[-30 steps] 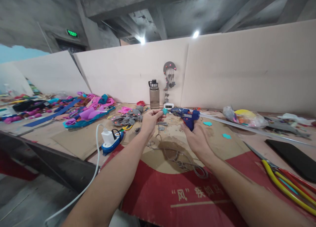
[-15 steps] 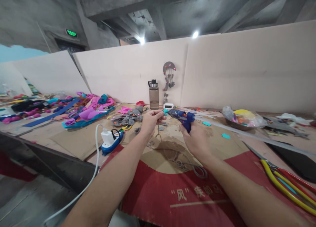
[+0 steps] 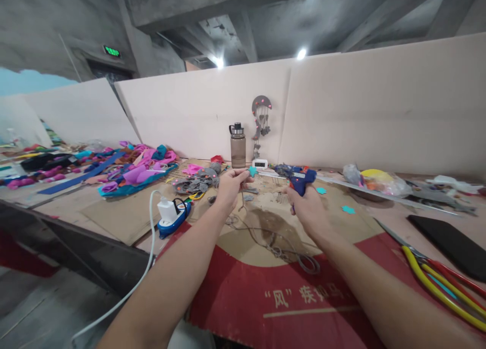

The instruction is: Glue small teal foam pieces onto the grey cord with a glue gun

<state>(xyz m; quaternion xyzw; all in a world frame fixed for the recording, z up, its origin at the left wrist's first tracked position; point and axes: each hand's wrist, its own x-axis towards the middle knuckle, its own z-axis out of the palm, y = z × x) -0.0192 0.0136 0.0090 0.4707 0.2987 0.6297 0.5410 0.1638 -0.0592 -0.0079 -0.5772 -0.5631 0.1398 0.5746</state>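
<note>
Between the thumb and fingers of my left hand (image 3: 231,188) is a small teal flower-shaped felt piece (image 3: 252,172), pinched at its edge. My right hand (image 3: 308,207) is closed round the handle of a blue glue gun (image 3: 302,181), its nozzle pointing left toward the felt piece with a gap between them. A clear glue stick (image 3: 379,193) sticks out from the back of the gun to the right. Below my left hand a grey cord (image 3: 273,247) lies in loose loops on the cardboard. More teal felt flowers (image 3: 348,209) lie to the right of my right hand.
Scissors with yellow handles (image 3: 413,265) and a black phone (image 3: 448,242) lie at the right. A blue power strip (image 3: 174,220) with a white cable sits left of my arm. Behind stand a water bottle (image 3: 238,151) and a small white clock (image 3: 260,163). Coloured fabric (image 3: 140,174) is heaped at left.
My right hand has drawn the glue gun back to the right, away from the teal felt flower. My left hand has stayed nearly in place, still pinching the flower.
</note>
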